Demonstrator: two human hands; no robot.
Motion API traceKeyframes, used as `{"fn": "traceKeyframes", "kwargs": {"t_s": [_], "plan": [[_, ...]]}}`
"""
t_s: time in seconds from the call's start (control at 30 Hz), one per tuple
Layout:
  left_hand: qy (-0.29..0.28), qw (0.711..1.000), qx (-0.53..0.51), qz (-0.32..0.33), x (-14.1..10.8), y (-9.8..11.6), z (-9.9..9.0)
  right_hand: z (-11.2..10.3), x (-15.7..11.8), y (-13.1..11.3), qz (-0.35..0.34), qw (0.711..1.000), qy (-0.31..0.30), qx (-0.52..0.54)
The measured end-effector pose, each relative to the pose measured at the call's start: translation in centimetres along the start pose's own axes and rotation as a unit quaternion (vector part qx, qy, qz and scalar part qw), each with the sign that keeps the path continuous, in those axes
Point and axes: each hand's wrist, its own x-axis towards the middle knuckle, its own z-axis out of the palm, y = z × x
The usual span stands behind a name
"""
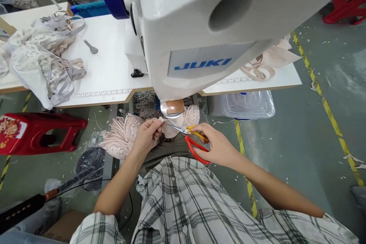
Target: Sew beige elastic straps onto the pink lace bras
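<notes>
My left hand (147, 134) pinches the edge of a pale pink lace garment (120, 137) in front of the sewing machine. In my right hand (214, 143) is a pair of scissors (187, 136) with one red and one yellow handle, my fingers in the loops. The blades point left toward the pinched edge, their tips close to my left fingertips. Whether the blades touch the fabric I cannot tell. More of the lace (192, 116) lies under the machine's end, right of my left hand.
A white sewing machine (200, 57) overhangs the white table (103, 65). Lace garments (42, 53) and a small grey tool (90, 47) lie left; pale straps and fabric (268, 61) lie right. A red stool (40, 133) stands left, a clear plastic box (248, 105) below the table.
</notes>
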Motion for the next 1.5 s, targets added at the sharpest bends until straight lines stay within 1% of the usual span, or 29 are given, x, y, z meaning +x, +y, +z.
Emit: {"fn": "traceKeyframes", "kwargs": {"t_s": [0.13,0.33,0.43,0.53,0.63,0.73,0.8,0.87,0.9,0.93,1.0,1.07,1.1,1.13,1.17,1.2,1.23,1.27,1.3,1.33,1.37,1.4,1.43,1.47,1.5], "plan": [[0.016,0.999,0.028,0.020,-0.4,0.0,0.4,0.5,1.1,-0.4,-0.006,1.000,-0.010,0.013],[0.048,0.984,0.159,0.063,-0.9,0.8,0.9,0.6,2.5,-0.8,0.007,0.999,-0.034,0.021],[0.053,0.979,0.183,0.070,-0.9,1.0,0.8,0.3,2.7,-0.8,0.015,0.998,-0.049,0.024],[0.056,0.978,0.189,0.075,-0.9,0.9,0.7,0.1,2.6,-0.9,0.014,0.998,-0.049,0.021],[0.062,0.979,0.178,0.075,-1.0,0.7,0.9,-0.1,2.3,-0.9,0.017,0.999,-0.042,0.027],[0.070,0.987,0.122,0.074,-1.1,0.5,1.1,-1.0,1.5,-0.7,0.019,0.999,-0.031,0.016],[0.073,0.993,0.060,0.067,-1.2,0.3,1.2,-2.2,1.0,0.0,0.027,0.999,-0.039,-0.004],[0.074,0.996,0.007,0.057,-1.1,0.2,1.3,-4.0,1.1,1.2,0.047,0.998,-0.039,-0.025],[0.072,0.996,-0.012,0.054,-1.0,0.2,1.4,-5.0,1.6,2.0,0.060,0.997,-0.022,-0.040],[0.068,0.996,-0.024,0.052,-0.9,0.2,1.5,-6.0,2.5,3.0,0.073,0.995,0.009,-0.062],[0.051,0.997,-0.027,0.045,-0.7,0.4,1.8,-7.9,5.2,5.0,0.087,0.983,0.101,-0.127],[0.028,0.999,-0.012,0.028,-0.7,0.9,2.1,-9.4,8.3,6.7,0.076,0.961,0.178,-0.197],[0.014,1.000,-0.003,0.014,-0.7,1.2,2.3,-10.0,9.5,7.1,0.056,0.954,0.192,-0.222],[-0.002,1.000,0.007,-0.003,-0.8,1.6,2.3,-10.5,10.4,7.3,0.034,0.951,0.193,-0.240],[-0.020,0.999,0.016,-0.021,-0.9,2.0,2.4,-10.6,10.8,7.1,0.014,0.948,0.196,-0.251],[-0.040,0.998,0.029,-0.044,-1.0,2.4,2.3,-10.4,10.8,6.5,0.003,0.943,0.215,-0.254],[-0.060,0.995,0.045,-0.066,-1.0,2.8,2.2,-9.7,10.4,5.6,-0.013,0.941,0.228,-0.248],[-0.079,0.991,0.062,-0.093,-0.9,3.1,2.2,-8.6,9.8,4.5,-0.039,0.945,0.230,-0.231],[-0.099,0.985,0.080,-0.121,-0.9,3.3,2.2,-7.1,9.0,3.5,-0.098,0.954,0.194,-0.207],[-0.121,0.977,0.098,-0.147,-0.8,3.4,2.4,-5.5,8.2,2.4,-0.189,0.955,0.136,-0.184],[-0.145,0.968,0.117,-0.170,-0.7,3.5,2.6,-3.8,7.4,1.6,-0.268,0.942,0.088,-0.180],[-0.168,0.959,0.138,-0.185,-0.7,3.6,2.9,-2.4,6.7,0.9,-0.312,0.930,0.047,-0.188],[-0.190,0.950,0.163,-0.188,-0.6,3.7,3.3,-1.2,6.2,0.5,-0.337,0.921,0.019,-0.194],[-0.205,0.942,0.195,-0.179,-0.6,3.7,3.6,-0.5,5.8,0.3,-0.341,0.919,0.004,-0.198],[-0.209,0.937,0.235,-0.151,-0.7,3.7,3.9,-0.2,5.6,0.4,-0.326,0.926,0.001,-0.193]]}}
